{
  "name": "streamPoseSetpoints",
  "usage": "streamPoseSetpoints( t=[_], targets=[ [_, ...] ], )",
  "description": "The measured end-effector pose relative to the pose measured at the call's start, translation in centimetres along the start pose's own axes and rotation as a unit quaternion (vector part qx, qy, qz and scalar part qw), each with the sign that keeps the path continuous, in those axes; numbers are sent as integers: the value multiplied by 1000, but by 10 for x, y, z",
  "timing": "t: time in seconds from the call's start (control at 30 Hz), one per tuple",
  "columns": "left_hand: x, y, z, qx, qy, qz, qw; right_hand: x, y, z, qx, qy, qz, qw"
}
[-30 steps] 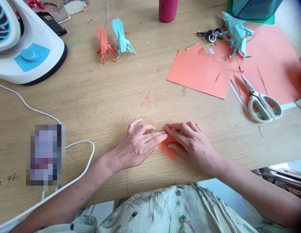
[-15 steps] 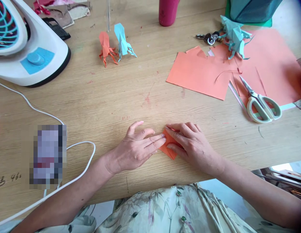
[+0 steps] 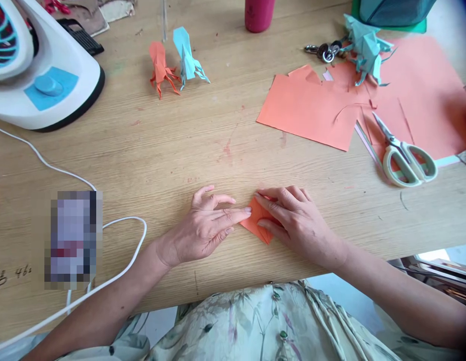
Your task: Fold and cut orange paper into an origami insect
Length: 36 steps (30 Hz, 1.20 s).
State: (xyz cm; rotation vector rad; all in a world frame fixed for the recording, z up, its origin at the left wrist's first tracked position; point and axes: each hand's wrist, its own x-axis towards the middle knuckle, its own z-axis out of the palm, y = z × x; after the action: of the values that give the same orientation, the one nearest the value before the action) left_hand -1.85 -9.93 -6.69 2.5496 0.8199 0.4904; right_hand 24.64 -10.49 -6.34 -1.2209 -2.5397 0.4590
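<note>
A small folded piece of orange origami paper (image 3: 258, 219) lies flat on the table near its front edge, with crease lines on it. My right hand (image 3: 295, 220) grips it from the right, fingers over the upper edge and thumb lower down; part of the paper is hidden beneath. From the other side, my left hand (image 3: 206, 223) reaches in with its fingers stretched out. One fingertip of the left hand touches the paper's left corner, while the remaining fingers are spread in the air.
Scissors (image 3: 406, 159) lie on large orange sheets (image 3: 311, 113) at the right. Behind stand an orange paper figure (image 3: 160, 67), light blue paper figures (image 3: 188, 57), keys (image 3: 325, 51) and a magenta cup (image 3: 258, 15). A white fan (image 3: 73, 108) and a blurred phone (image 3: 71, 235) with its cable are left.
My left hand has drawn back slightly to the left, and more of the paper's left part shows. My right hand stays on the paper. The view has shifted a little.
</note>
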Motion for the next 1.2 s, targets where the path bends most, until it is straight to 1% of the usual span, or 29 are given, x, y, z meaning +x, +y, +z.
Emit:
streamPoseSetpoints(
  t=[0.1,0.2,0.4,0.57,0.8,0.87,0.93,1.0,1.1,1.2],
  targets=[
    [2,-2,-5,29,-1,37,999,0,0,-1,-2,-6,0,1000],
    [3,-2,-10,60,-9,59,996,0,0,-1,0,-11,1,1000],
    [0,-3,-13,132,-52,99,985,0,0,-2,4,-9,4,1000],
    [0,-4,-17,153,-57,117,980,0,-1,-1,-4,-5,1,1000],
    [-4,3,-28,184,-77,156,967,0,0,1,-12,3,-5,1000],
    [-8,6,-29,189,-88,154,966,1,-1,0,-6,1,-2,1000],
    [-13,7,-28,186,-96,133,969,1,-1,0,-4,1,-1,1000],
    [-18,8,-25,165,-87,100,977,1,-1,-1,-4,3,0,1000],
    [-24,7,-18,118,-59,50,990,1,-1,0,1,2,1,1000],
    [-26,6,-13,77,-43,28,996,0,0,0,3,0,3,1000]
  ],
)
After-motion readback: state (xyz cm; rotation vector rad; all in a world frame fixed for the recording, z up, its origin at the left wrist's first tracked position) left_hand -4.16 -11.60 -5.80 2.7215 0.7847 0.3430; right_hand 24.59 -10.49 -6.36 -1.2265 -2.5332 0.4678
